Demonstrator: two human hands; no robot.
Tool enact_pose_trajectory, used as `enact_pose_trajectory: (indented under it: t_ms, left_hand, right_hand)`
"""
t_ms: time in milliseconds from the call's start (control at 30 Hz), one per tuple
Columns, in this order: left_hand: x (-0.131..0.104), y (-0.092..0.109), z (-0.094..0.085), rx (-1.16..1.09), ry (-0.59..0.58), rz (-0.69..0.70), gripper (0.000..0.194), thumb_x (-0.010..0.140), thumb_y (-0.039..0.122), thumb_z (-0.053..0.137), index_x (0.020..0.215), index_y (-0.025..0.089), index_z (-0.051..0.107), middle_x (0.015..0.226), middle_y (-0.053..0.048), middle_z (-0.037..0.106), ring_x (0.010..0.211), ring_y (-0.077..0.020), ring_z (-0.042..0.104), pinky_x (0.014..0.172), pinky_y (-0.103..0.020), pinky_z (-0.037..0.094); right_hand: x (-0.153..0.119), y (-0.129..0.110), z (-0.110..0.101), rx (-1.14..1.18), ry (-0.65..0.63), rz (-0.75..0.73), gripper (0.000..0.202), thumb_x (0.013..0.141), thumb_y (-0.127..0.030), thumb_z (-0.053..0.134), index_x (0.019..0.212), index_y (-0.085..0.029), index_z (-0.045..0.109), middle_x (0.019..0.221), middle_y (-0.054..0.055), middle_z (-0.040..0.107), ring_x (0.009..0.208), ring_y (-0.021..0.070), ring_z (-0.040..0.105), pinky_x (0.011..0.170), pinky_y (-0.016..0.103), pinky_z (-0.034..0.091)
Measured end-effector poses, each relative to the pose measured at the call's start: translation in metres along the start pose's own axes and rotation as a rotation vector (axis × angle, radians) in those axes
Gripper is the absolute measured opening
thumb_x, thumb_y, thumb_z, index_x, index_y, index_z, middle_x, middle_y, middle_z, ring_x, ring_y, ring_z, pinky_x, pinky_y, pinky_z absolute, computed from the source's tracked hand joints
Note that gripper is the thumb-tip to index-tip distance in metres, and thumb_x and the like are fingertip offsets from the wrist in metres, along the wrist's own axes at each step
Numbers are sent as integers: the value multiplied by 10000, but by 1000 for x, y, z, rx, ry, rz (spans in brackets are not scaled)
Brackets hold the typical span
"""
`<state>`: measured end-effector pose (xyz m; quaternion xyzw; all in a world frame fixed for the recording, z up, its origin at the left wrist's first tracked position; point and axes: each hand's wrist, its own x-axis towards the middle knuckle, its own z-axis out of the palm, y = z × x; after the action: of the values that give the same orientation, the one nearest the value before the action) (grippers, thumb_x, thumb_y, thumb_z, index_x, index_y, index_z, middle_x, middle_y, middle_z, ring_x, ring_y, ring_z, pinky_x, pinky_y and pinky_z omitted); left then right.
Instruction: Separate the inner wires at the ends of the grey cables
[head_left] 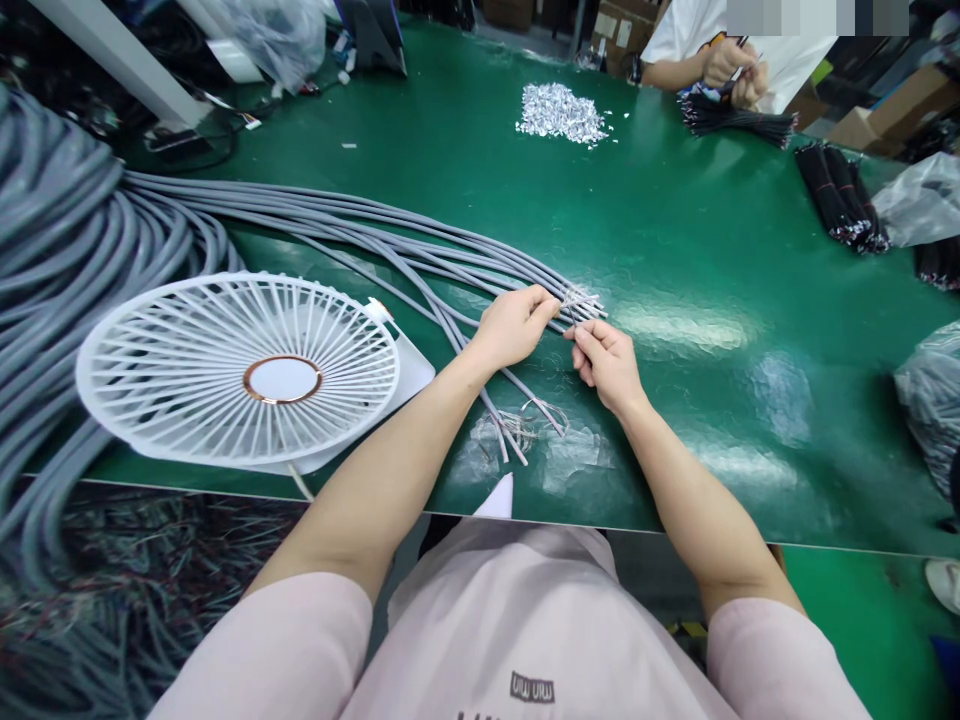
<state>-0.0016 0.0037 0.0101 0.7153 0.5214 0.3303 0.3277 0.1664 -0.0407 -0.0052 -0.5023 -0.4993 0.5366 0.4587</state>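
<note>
Long grey cables run from the left across the green table, their stripped ends bunched at the middle. Over the bunch is my left hand, thumb and fingers pinched on a cable near its end. Close on the right, my right hand pinches at the same cable's tip; the fine wire there is too small to make out. Nearer the table edge lie a few separate cables with frayed bare wire ends, touched by neither hand.
A white desk fan lies at the left beside a big coil of grey cable. Silvery scraps are heaped at the back. Another person's hands work over black wire bundles. Plastic bags sit at the right.
</note>
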Motion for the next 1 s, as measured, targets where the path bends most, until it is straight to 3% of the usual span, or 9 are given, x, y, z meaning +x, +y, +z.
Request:
enact_pose_trajectory:
  t_ms: [300,433,500,600,700,767,867,1000]
  left_hand:
    - [-4,5,-1,46,-33,-4,326,925,416,432,802,185,627,756,-31,664,738,-179,579,704,-292,403]
    - [-6,6,1,111,-64,24,295,937,386,435,827,197,634,783,-33,686,748,-189,595,690,-298,389]
    - [-5,4,5,160,-63,18,277,944,366,442,842,208,645,784,-32,693,742,-196,597,675,-301,378]
    - [-2,-3,12,242,-50,-37,245,937,369,485,852,221,661,779,-33,700,731,-205,595,657,-302,364]
    - [1,-8,13,158,-66,-17,239,928,375,509,854,208,664,761,-21,697,696,-180,583,640,-289,362]
    - [2,-9,8,18,-111,27,278,934,364,480,788,190,641,710,-6,674,649,-150,561,629,-276,367]
    - [1,-7,0,-100,-185,70,347,936,353,445,679,174,594,667,2,640,609,-124,524,625,-266,374]
    - [-1,-7,0,-119,-185,98,255,906,327,489,834,165,672,721,-4,671,662,-134,575,675,-269,421]
  right_hand:
    - [2,2,0,16,5,18,297,847,-472,640,856,-175,641,496,-81,516,314,40,330,315,195,194]
    - [1,-1,-1,-43,-2,-44,298,873,-481,614,848,-186,648,509,-70,514,351,55,351,351,204,238]
    - [-6,-8,2,-150,-60,-144,316,896,-493,587,833,-194,665,519,-55,518,411,72,408,416,211,328]
    - [-24,-22,11,-309,-257,-311,329,933,-480,539,841,-210,702,589,-15,590,515,106,512,557,253,451]
    - [-37,-29,16,-361,-370,-404,289,953,-414,523,892,-223,731,703,15,679,562,118,568,620,277,489]
    - [-38,-28,10,-350,-270,-429,258,962,-363,519,943,-228,738,737,15,698,572,118,584,631,279,499]
    - [-29,-24,-10,-401,-19,-467,228,959,-324,537,999,-235,743,807,25,718,652,138,629,692,299,519]
    - [-19,-24,-36,-617,178,-537,225,941,-320,549,1015,-229,741,900,52,737,746,176,654,741,329,515]
